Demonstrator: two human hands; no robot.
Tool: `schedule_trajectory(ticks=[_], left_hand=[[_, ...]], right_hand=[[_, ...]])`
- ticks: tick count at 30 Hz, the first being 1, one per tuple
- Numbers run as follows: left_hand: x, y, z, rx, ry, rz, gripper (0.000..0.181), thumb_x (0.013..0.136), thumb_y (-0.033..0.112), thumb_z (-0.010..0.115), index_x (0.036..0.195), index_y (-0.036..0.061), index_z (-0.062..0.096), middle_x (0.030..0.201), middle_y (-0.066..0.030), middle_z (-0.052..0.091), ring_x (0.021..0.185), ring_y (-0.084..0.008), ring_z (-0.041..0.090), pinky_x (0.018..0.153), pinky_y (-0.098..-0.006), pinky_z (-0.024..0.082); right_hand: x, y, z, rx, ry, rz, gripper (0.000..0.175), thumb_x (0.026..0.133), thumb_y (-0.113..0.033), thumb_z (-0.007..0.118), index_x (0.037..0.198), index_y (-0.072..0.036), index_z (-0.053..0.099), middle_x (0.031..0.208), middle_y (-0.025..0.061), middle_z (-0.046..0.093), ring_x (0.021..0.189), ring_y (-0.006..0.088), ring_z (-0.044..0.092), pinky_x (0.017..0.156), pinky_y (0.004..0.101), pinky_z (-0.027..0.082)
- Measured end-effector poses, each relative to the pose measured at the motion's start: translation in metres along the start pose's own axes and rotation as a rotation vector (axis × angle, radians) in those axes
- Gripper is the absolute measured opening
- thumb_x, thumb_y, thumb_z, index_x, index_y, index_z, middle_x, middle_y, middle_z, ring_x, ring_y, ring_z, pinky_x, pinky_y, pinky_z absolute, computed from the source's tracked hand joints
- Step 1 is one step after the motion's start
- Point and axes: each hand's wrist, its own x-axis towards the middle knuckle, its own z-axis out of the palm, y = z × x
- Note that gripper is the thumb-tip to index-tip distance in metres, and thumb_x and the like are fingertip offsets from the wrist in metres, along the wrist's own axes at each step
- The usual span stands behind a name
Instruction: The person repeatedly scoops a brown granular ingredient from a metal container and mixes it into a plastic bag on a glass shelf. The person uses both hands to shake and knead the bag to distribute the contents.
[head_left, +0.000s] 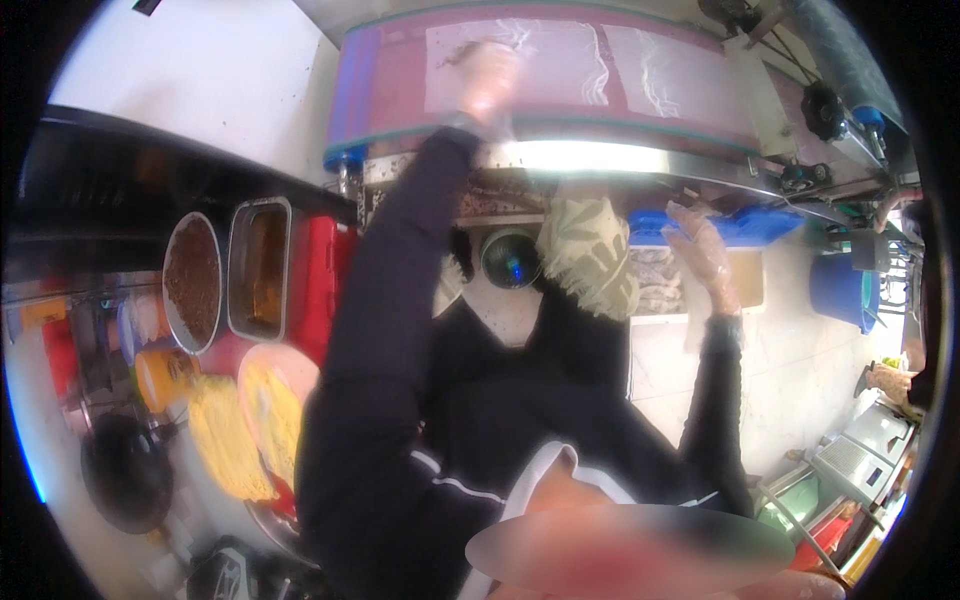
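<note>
Motion blur covers my left hand (491, 79), which reaches over a pinkish conveyor belt (360, 97). Under it lies a thin, translucent white sheet (559, 67) with a wrinkled edge; a second white sheet (682, 75) lies to its right. Small dark bits show around my left fingertips, but whether the fingers grip any is unclear. My right hand (705, 251), in a clear plastic glove, is raised with its fingers apart and nothing in it. Behind it are a blue plastic crate (765, 227) and a white tray with greyish folded pieces (656, 281).
To the left stand a bowl of brown granular food (191, 285), a metal pan of amber liquid (270, 262) and a red crate (322, 277). A metal rail (592, 157) runs along the belt's near side. A patterned cloth (589, 259) covers one knee. A blue bucket (840, 292) stands right.
</note>
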Motion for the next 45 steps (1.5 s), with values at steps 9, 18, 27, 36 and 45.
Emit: schedule_trajectory(ticks=[9, 18, 27, 36, 45], left_hand=[[0.029, -0.028, 0.001, -0.107, 0.458, 0.382, 0.023, 0.094, 0.021, 0.062, 0.104, 0.0046, 0.074, 0.107, -0.0141, 0.073, 0.101, -0.0283, 0.069, 0.091, -0.0397, 0.054], [0.056, -0.133, -0.076, 0.505, 0.216, -0.206, 0.045, 0.1, 0.046, 0.053, 0.108, 0.0078, 0.076, 0.108, -0.017, 0.075, 0.103, -0.0338, 0.071, 0.091, -0.0447, 0.054], [0.048, -0.112, -0.077, 0.407, 0.045, -0.156, 0.043, 0.099, 0.046, 0.058, 0.108, 0.0091, 0.078, 0.11, -0.0174, 0.075, 0.105, -0.0338, 0.07, 0.093, -0.0432, 0.054], [-0.014, -0.103, -0.121, -0.028, -0.044, 0.081, 0.038, 0.096, 0.037, 0.061, 0.096, 0.0026, 0.075, 0.086, -0.0218, 0.071, 0.086, -0.0307, 0.068, 0.078, -0.0431, 0.05], [-0.051, -0.074, -0.106, 0.192, -0.158, -0.041, 0.054, 0.099, 0.054, 0.056, 0.109, 0.0045, 0.076, 0.103, -0.021, 0.074, 0.099, -0.0363, 0.07, 0.091, -0.0462, 0.053]], right_hand=[[0.039, -0.129, -0.012, 0.102, -0.03, -0.443, 0.036, 0.096, -0.019, 0.068, 0.126, 0.0, 0.067, 0.121, 0.0163, 0.07, 0.118, 0.0286, 0.065, 0.099, 0.0396, 0.052], [0.266, -0.207, 0.048, -0.353, 0.346, -0.64, 0.058, 0.09, -0.02, 0.067, 0.144, -0.006, 0.055, 0.149, 0.0231, 0.052, 0.136, 0.0404, 0.05, 0.114, 0.045, 0.042], [0.292, -0.225, 0.056, -0.39, 0.079, -0.286, 0.033, 0.087, -0.024, 0.067, 0.109, 0.0, 0.075, 0.108, 0.0266, 0.071, 0.109, 0.0429, 0.067, 0.095, 0.044, 0.053], [0.214, -0.236, 0.03, -0.19, 0.006, -0.385, 0.034, 0.094, -0.024, 0.059, 0.12, -0.007, 0.072, 0.124, 0.0188, 0.071, 0.113, 0.0306, 0.069, 0.098, 0.0435, 0.052], [0.209, -0.245, 0.086, -0.549, -0.112, -0.649, 0.03, 0.099, -0.024, 0.06, 0.119, -0.005, 0.071, 0.113, 0.0181, 0.072, 0.105, 0.0295, 0.069, 0.096, 0.0392, 0.054]])
